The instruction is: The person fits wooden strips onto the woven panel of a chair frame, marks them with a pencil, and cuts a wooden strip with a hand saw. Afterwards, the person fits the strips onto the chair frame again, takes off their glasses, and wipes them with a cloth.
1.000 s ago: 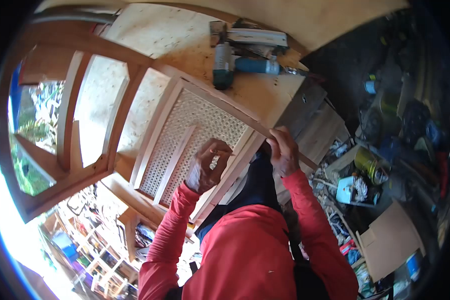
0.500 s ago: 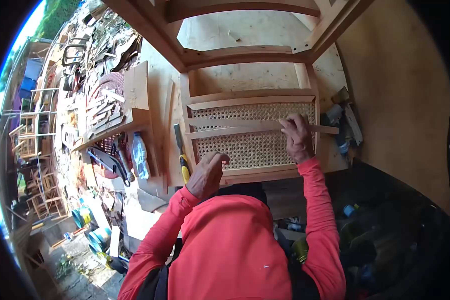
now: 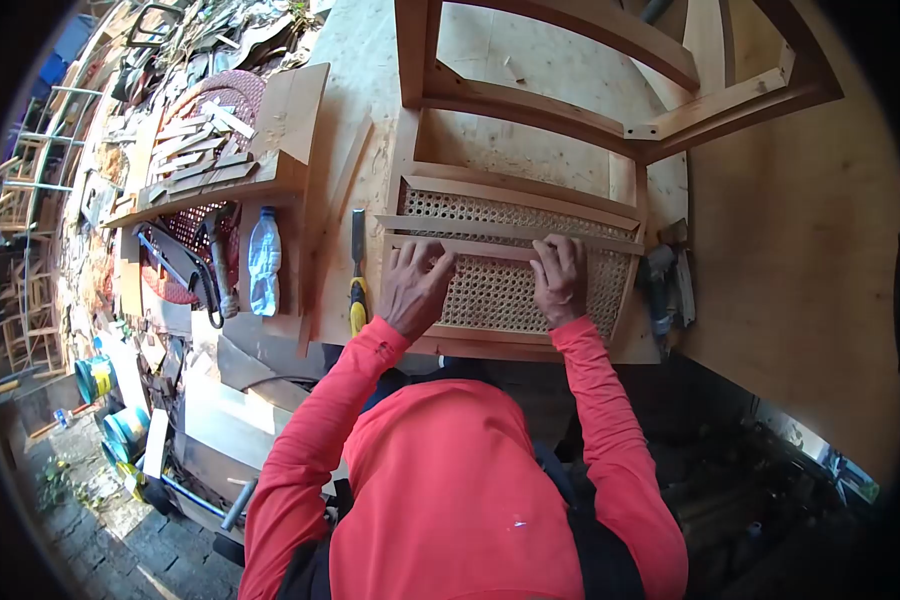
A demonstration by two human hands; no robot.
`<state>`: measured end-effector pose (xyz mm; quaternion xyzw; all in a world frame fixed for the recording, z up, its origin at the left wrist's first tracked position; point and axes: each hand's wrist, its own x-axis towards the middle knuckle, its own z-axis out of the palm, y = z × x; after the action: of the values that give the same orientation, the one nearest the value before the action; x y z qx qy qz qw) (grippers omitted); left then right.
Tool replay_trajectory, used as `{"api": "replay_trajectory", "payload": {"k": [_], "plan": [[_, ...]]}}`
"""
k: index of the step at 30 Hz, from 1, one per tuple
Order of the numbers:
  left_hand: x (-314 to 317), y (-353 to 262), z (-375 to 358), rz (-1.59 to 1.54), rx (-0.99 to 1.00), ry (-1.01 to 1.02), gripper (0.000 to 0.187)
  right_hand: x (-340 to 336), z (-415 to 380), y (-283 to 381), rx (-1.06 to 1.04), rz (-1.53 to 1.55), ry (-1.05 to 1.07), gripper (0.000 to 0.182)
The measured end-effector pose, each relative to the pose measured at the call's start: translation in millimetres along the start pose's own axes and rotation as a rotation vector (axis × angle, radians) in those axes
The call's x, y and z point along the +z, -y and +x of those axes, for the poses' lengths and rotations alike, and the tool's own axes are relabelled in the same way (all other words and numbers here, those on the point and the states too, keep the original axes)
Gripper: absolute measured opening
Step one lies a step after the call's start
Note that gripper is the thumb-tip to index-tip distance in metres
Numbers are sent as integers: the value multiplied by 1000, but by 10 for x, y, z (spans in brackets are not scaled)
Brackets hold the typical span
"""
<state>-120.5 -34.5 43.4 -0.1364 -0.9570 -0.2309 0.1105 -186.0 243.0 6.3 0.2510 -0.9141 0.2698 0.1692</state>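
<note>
A wooden frame with woven cane webbing (image 3: 500, 295) lies flat on the workbench (image 3: 355, 90) in front of me. Two thin wooden strips cross the cane. The upper strip (image 3: 530, 232) lies free. The lower wooden strip (image 3: 485, 250) is held down on the cane by both hands. My left hand (image 3: 415, 285) presses its left part with fingers spread. My right hand (image 3: 560, 278) holds its right part with fingers close together. Both arms are in red sleeves.
A yellow-handled chisel (image 3: 357, 270) lies just left of the frame, with a plastic bottle (image 3: 264, 262) further left. A nail gun (image 3: 667, 285) sits at the frame's right edge. A chair frame (image 3: 570, 110) stands behind. Wood offcuts (image 3: 205, 160) fill a shelf at left.
The view has swung across the bench. My left hand came up from the frame's near edge onto the lower strip. My right hand moved left along that strip, nearer the left hand.
</note>
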Motion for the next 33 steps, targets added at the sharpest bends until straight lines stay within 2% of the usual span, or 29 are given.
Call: {"api": "replay_trajectory", "payload": {"k": [3,5,6,9,10,13,16,22,25,28,33], "plan": [[92,-34,155,50,14,-34,32,124,-77,45,-18,-8,61,36],[206,-48,146,112,36,17,38,134,-112,47,-15,1,95,35],[293,-74,147,114,52,-35,42,144,-135,61,-15,-7,93,34],[459,-111,156,109,57,20,41,130,-204,61,-7,10,140,33],[481,-123,175,77,64,2,34,111,-212,65,-7,10,158,31],[501,-119,204,66,72,55,29,33,-225,87,-16,19,162,28],[495,-110,210,9,111,68,26,94,-275,-56,-27,28,134,27],[480,-245,210,49,42,-43,33,33,-246,228,100,-69,-112,39],[517,-217,153,33,87,-24,36,75,-419,281,175,4,-146,42],[519,-231,129,13,74,16,28,24,-611,501,251,93,-117,37],[486,-246,147,-3,130,55,28,-45,-661,629,225,43,-135,40]]}}
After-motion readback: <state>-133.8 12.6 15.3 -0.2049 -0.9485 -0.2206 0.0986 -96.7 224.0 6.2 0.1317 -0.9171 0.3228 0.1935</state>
